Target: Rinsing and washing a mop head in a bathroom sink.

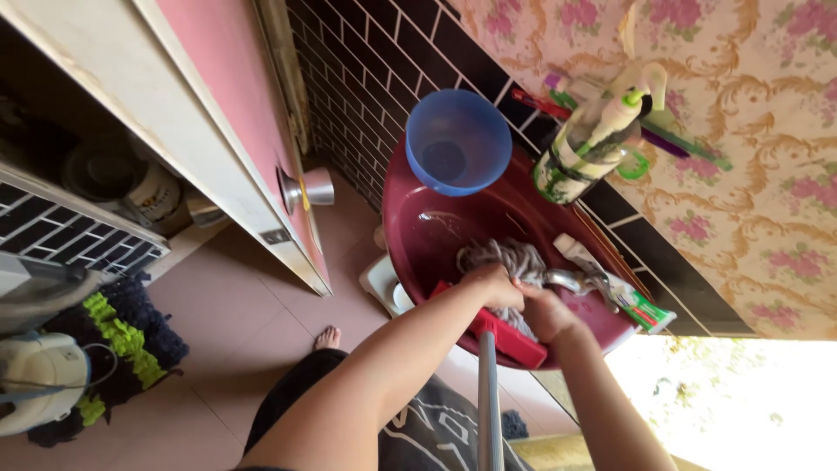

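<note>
My left hand (495, 286) and my right hand (545, 312) are both closed on the grey strands of a mop (516, 260), side by side just above its red clamp (516, 342). The mop's metal handle (488, 401) runs down between my forearms toward me. The strands lie inside a dark red basin (418, 228). A blue plastic bowl (458, 139) rests in the basin's far part. A metal tap-like piece (568, 279) shows beside my right hand.
A toothpaste tube (643, 307) lies on the basin's rim. A holder with toothbrushes (586, 155) hangs on the floral wall. A pink door with a metal knob (310, 187) stands at left. A black-green rug (122, 342), a white appliance (35, 375) and my bare foot (328, 337) are on the tiled floor.
</note>
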